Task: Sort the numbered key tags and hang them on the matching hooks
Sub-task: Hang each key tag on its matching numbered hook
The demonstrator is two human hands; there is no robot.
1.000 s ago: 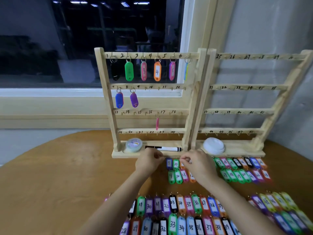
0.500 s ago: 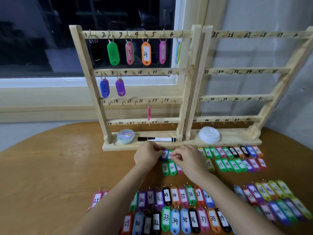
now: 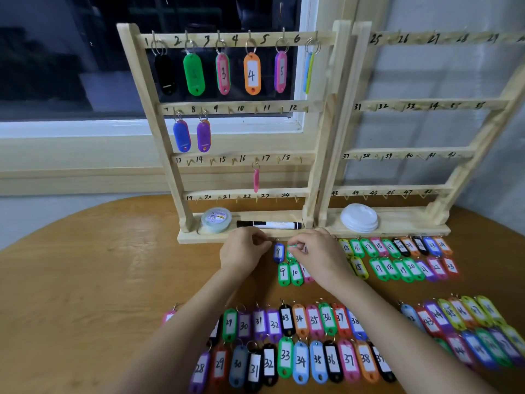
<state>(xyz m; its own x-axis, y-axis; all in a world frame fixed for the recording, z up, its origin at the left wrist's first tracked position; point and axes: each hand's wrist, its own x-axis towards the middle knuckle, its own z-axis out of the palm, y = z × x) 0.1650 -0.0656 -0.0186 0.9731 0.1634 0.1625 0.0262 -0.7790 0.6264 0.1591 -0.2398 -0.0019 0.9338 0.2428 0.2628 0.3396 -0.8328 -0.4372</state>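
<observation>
Nearest the person, under both forearms, two rows of tags (image 3: 301,362) numbered from 28 up to about 39 lie flat on the brown worktop (image 3: 85,280), with more rows (image 3: 466,325) off to the right of the right forearm. Just short of the hands lie two green tags (image 3: 284,273) marked 9 and 10, side by side. The left hand (image 3: 244,250) has its fingers curled and pinches the ring end of the blue tag (image 3: 279,252) marked 9, which lies on the worktop between the two hands. The right hand (image 3: 319,253) is curled too, its fingertips pinching the top of a green tag (image 3: 289,253) right beside the blue one; its number is hidden. To the right of the right hand run two rows of tags (image 3: 392,247) numbered about 15 to 24. Just beyond the hands, on the base of the left rack (image 3: 154,115), sit a round tub (image 3: 216,220) and a black marker (image 3: 268,224); white lids (image 3: 359,218) sit on the right rack (image 3: 420,155). Higher on the left rack, tags hang from hooks 1 to 8, among them an orange 4 (image 3: 252,73), and a pink tag (image 3: 256,180) hangs lower near 16 and 17
</observation>
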